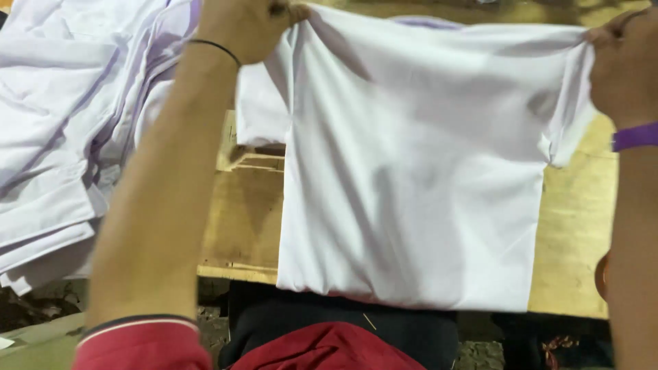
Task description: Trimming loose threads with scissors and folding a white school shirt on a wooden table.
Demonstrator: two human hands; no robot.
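Head view, looking down over the person's arms.

Item: left hand (243,24), top of frame, left of centre. Fingers curled tight, pinching the upper left corner of the white garment (418,178). A thin black band (216,48) circles the wrist; the bare forearm runs down to a red sleeve cuff (140,339) at the near left.

Item: right hand (627,65), far right edge, partly cut off by the frame. Fingers closed on the garment's upper right corner, cloth bunched beneath them. A purple wristband (634,137) sits below it.

Item: white garment, held up and stretched flat between both hands, its folded body hanging down the middle of the scene, lower hem near the person's lap.

Item: wooden table (240,219), yellowish, behind and beneath the hanging cloth.

Item: pile of white clothes (62,137), with pale purple trim, heaped on the left of the table, just beside the left forearm.

Item: dark and red clothing (329,346) of the person, near bottom centre.
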